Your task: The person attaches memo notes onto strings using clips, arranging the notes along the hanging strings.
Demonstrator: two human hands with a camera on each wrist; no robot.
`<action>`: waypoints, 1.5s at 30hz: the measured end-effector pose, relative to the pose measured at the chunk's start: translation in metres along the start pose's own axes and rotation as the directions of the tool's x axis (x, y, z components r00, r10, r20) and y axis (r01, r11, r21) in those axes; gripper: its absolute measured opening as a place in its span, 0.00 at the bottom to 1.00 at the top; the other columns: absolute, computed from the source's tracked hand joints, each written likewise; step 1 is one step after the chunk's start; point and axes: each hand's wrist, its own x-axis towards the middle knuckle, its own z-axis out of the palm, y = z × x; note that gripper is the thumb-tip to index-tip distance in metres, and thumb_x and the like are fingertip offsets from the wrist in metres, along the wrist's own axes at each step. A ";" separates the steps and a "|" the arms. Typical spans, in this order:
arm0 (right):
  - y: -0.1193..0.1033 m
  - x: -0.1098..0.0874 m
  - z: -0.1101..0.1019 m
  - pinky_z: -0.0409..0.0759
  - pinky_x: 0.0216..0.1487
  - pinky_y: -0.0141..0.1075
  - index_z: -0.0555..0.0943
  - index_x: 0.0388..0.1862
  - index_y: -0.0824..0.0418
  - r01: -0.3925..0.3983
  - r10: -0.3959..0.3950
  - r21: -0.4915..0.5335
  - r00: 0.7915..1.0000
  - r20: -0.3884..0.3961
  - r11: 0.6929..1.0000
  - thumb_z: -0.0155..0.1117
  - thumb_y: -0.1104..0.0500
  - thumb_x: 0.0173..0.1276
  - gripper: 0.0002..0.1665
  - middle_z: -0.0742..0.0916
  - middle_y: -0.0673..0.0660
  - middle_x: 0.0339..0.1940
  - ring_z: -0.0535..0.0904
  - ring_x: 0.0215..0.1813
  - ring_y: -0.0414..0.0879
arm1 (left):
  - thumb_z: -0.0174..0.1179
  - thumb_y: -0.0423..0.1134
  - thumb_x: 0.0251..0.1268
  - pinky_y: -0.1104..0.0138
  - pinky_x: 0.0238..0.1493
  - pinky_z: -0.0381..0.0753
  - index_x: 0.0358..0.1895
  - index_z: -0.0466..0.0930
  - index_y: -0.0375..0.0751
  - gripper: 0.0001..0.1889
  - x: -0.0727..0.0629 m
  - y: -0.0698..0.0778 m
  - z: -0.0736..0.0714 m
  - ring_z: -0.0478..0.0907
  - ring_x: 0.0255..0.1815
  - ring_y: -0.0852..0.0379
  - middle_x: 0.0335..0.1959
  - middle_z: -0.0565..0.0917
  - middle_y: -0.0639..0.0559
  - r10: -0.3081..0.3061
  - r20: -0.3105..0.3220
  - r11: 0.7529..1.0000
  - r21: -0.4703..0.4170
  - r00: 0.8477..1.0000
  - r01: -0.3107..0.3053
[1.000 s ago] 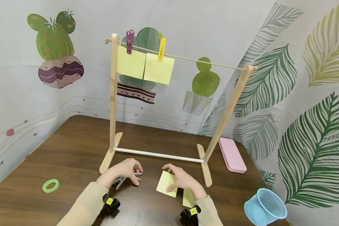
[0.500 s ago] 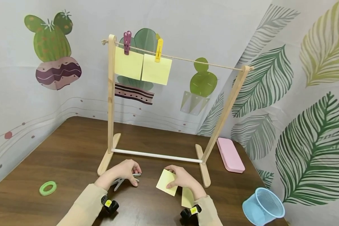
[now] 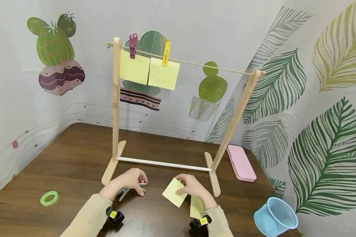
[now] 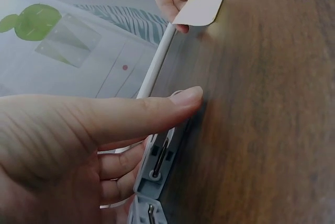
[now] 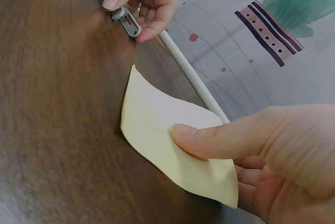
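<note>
Cactus-and-leaf backdrop (image 3: pixel 89 49) behind a brown table (image 3: pixel 77 154); a wooden rack (image 3: pixel 116 98) stands on it, its rope (image 3: pixel 190 61) carrying two hung notes (image 3: pixel 164 75) at the L end, one w/ a purple clip (image 3: pixel 132 46), one w/ a yellow clip (image 3: pixel 166 53). L hand (image 3: pixel 132 180) has thumb & fingers curled round a grey clip (image 4: pixel 159 161), front of rack; can't tell how hard it's squeezing. R hand (image 3: pixel 192 187) pinches a yellow note (image 3: pixel 174 191), thumb on top; spare note (image 3: pixel 196 207) lies by that wrist. Main thing: grey clip is L of the pinched note, apart, long axis approx. sideways, end facing it; rope's above & behind both.
</note>
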 end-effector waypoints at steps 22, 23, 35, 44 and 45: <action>0.001 0.004 0.000 0.74 0.30 0.28 0.81 0.35 0.66 -0.055 0.057 0.020 0.995 -0.082 0.998 0.77 0.63 0.53 0.15 0.89 0.57 0.28 0.78 0.26 0.35 | 0.80 0.31 0.33 0.73 0.30 0.73 0.30 0.83 0.38 0.17 -0.001 0.003 -0.002 0.71 0.26 0.66 0.23 0.80 0.55 0.027 -0.027 0.999 0.026 0.999 -0.026; 0.001 0.004 0.000 0.75 0.30 0.28 0.81 0.36 0.66 -0.058 0.060 0.020 0.995 -0.083 0.998 0.76 0.62 0.54 0.14 0.89 0.57 0.28 0.79 0.26 0.35 | 0.80 0.31 0.33 0.73 0.30 0.73 0.30 0.83 0.38 0.17 -0.001 0.003 -0.002 0.71 0.26 0.66 0.23 0.80 0.55 0.028 -0.028 0.999 0.027 0.999 -0.027; 0.003 0.001 0.001 0.74 0.31 0.29 0.79 0.41 0.68 -0.071 0.077 0.076 0.994 -0.075 0.995 0.72 0.61 0.60 0.15 0.89 0.59 0.30 0.79 0.26 0.35 | 0.79 0.34 0.39 0.72 0.32 0.74 0.32 0.85 0.38 0.15 0.000 0.002 0.000 0.74 0.27 0.66 0.25 0.84 0.54 0.039 -0.007 0.999 -0.012 0.999 -0.039; 0.005 0.002 0.002 0.75 0.32 0.29 0.79 0.44 0.68 -0.056 0.069 0.109 0.991 -0.118 0.992 0.70 0.61 0.62 0.16 0.89 0.60 0.33 0.79 0.27 0.35 | 0.77 0.34 0.44 0.71 0.32 0.76 0.35 0.86 0.36 0.14 0.004 0.004 -0.003 0.77 0.29 0.64 0.27 0.86 0.53 0.051 -0.024 0.996 -0.076 0.998 -0.052; 0.004 0.002 0.002 0.75 0.32 0.29 0.79 0.45 0.68 -0.052 0.067 0.116 0.989 -0.131 0.992 0.70 0.60 0.63 0.16 0.89 0.59 0.33 0.79 0.28 0.35 | 0.77 0.35 0.45 0.70 0.32 0.77 0.36 0.86 0.36 0.14 0.005 0.004 -0.003 0.78 0.29 0.64 0.28 0.86 0.52 0.053 -0.037 0.995 -0.082 0.998 -0.056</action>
